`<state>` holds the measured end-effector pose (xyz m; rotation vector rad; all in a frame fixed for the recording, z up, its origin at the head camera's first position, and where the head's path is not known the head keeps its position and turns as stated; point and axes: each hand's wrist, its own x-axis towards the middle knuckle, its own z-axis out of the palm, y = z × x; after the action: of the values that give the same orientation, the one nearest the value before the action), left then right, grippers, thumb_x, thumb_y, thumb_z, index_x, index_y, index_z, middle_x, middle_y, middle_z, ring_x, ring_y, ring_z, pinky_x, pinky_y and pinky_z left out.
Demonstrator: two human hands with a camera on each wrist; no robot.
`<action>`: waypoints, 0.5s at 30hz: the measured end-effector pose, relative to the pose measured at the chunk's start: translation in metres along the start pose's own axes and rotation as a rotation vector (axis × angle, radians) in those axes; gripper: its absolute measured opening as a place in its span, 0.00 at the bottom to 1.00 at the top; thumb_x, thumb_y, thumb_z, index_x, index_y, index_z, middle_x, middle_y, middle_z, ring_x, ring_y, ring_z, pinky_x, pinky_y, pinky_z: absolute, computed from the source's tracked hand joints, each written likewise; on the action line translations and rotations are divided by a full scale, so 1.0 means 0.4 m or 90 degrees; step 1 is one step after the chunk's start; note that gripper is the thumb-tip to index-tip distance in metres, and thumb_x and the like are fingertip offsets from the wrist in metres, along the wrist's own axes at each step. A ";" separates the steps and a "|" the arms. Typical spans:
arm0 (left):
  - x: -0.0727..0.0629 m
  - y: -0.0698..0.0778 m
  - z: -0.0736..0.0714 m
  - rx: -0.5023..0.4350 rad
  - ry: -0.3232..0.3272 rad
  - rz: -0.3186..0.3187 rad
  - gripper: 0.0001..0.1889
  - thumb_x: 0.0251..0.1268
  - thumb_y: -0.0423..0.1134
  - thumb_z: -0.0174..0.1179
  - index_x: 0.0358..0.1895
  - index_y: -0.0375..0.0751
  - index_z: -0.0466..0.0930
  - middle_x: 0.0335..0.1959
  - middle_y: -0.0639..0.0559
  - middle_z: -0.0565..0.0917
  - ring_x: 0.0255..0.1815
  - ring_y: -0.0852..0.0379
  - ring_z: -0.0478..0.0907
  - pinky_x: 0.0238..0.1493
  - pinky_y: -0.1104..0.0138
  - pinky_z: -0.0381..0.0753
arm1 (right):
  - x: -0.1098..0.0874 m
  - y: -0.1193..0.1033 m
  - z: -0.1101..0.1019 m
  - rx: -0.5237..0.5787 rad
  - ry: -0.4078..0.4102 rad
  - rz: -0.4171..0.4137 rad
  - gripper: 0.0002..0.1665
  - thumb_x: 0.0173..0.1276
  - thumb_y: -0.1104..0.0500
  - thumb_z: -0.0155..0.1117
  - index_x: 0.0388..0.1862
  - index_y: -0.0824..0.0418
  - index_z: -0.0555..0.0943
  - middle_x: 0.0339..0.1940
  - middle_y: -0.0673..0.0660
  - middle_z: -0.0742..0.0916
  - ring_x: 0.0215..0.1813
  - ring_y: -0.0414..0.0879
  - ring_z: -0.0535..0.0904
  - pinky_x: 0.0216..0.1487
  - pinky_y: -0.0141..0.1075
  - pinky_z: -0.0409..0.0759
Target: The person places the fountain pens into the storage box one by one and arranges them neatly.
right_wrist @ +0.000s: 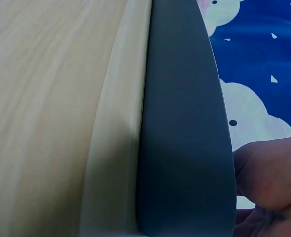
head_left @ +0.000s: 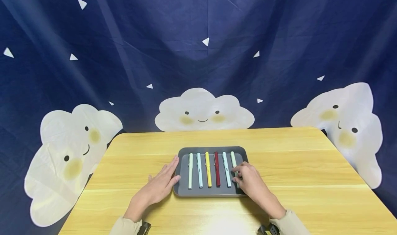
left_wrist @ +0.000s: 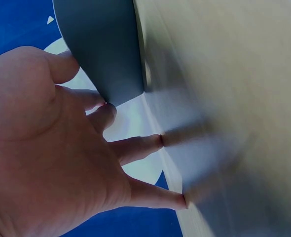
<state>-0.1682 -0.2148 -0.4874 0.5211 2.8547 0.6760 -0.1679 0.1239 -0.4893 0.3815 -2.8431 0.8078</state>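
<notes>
Several pens lie side by side in a dark grey tray (head_left: 211, 195): a pale green pen (head_left: 190, 173) at the left, then a light blue pen (head_left: 199, 171), a yellow pen (head_left: 208, 171), a dark red pen (head_left: 217, 171), another light blue pen (head_left: 226, 171) and a second pale green pen (head_left: 233, 158). My right hand (head_left: 252, 181) reaches over the tray's right rim, its curled fingers pinching that last pen and hiding its middle. With fingers spread, my left hand (head_left: 158, 186) rests against the tray's left side; two fingertips (left_wrist: 182, 201) meet the table in the left wrist view.
The tray stands on a light wooden table (head_left: 139, 159). Behind the table's far edge hangs a dark blue curtain (head_left: 198, 28) with smiling white clouds (head_left: 203, 114). In the right wrist view, the tray wall (right_wrist: 185, 123) hides part of the right hand.
</notes>
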 end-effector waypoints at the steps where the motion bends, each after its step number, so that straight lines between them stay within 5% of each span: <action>1: 0.000 0.000 0.000 0.000 0.001 0.000 0.34 0.85 0.54 0.41 0.85 0.53 0.41 0.85 0.57 0.43 0.81 0.35 0.52 0.61 0.18 0.45 | -0.001 0.000 0.001 -0.006 0.005 -0.009 0.13 0.53 0.71 0.81 0.39 0.67 0.90 0.34 0.56 0.85 0.33 0.42 0.80 0.35 0.38 0.82; 15: -0.001 -0.004 0.005 -0.007 0.004 -0.004 0.34 0.85 0.55 0.42 0.85 0.55 0.42 0.85 0.59 0.44 0.81 0.35 0.53 0.61 0.18 0.45 | -0.002 0.007 0.010 -0.034 0.050 -0.038 0.13 0.52 0.74 0.79 0.38 0.67 0.90 0.31 0.58 0.87 0.32 0.44 0.83 0.32 0.38 0.82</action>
<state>-0.1677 -0.2156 -0.4897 0.5087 2.8553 0.6937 -0.1681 0.1241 -0.4943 0.4155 -2.7599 0.7175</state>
